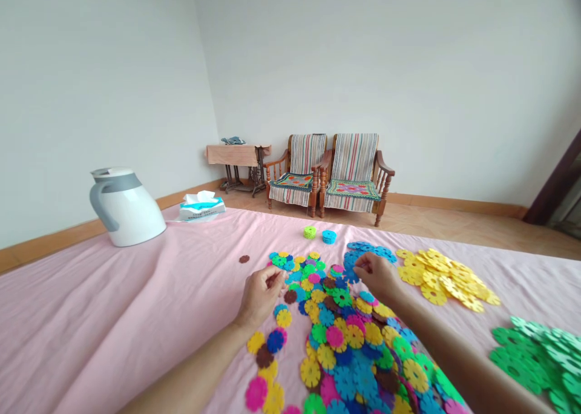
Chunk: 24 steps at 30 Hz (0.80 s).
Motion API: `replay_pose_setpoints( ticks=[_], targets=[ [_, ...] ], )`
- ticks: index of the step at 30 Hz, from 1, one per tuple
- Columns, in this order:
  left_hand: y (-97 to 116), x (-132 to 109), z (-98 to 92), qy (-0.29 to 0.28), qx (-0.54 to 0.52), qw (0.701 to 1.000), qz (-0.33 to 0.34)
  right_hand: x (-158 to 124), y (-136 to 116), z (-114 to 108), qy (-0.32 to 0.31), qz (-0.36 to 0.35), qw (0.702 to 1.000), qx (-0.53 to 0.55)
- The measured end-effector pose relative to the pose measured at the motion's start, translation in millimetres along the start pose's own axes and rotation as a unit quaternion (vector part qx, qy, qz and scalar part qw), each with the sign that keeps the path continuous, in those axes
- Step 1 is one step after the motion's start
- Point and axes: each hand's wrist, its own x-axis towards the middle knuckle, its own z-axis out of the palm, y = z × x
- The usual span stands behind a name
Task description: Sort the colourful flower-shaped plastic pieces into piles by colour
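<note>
My left hand (pixel 263 290) is over the left edge of a mixed pile of notched plastic discs (pixel 363 371), its thumb and fingers pinched together. Whatever it may grip is too small or hidden to make out. A single brown disc (pixel 290 296) lies just beside those fingers. On the other side, my right hand (pixel 379 275) has its fingers curled together at the near edge of a heap of blue discs (pixel 370 250). Its fingertips are partly hidden, so I cannot make out what is in them. Beyond the hands stand a short green stack (pixel 309 232) and a light blue stack (pixel 329 237).
Yellow discs (pixel 440 275) and green discs (pixel 538 353) form separate heaps on the right. A white jug (pixel 136 211) and a tissue box (pixel 202 208) stand at the far left on the pink cloth (pixel 136 317). Two wooden chairs (pixel 354 160) are beyond the cloth's edge.
</note>
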Motion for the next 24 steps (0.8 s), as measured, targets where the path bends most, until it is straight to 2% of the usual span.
replay_pose_setpoints(
  ticks=[5,8,10,13,17,20,24],
  targets=[
    [0,0,-0.3,-0.002,-0.003,1.0,0.001,22,50,-6,0.058,0.075,0.995,-0.006],
    [1,0,-0.3,-0.001,-0.002,1.0,-0.005,24,60,-10,0.081,0.1,0.992,-0.003],
    [1,0,-0.1,-0.001,-0.003,1.0,-0.006,21,59,-11,0.09,0.103,0.991,-0.01],
    [1,-1,0.4,-0.002,-0.006,1.0,-0.002,8,45,-8,0.075,0.061,0.995,-0.027],
    [2,-1,0.7,-0.001,-0.006,1.0,-0.003,-23,9,7,-0.028,-0.063,0.997,-0.023],
    [1,-1,0.8,-0.001,-0.005,1.0,-0.005,-46,-21,14,-0.083,-0.13,0.988,-0.032],
    [-1,0,0.8,-0.006,-0.002,1.0,-0.005,-72,-57,11,-0.175,-0.192,0.964,-0.053]
  ],
)
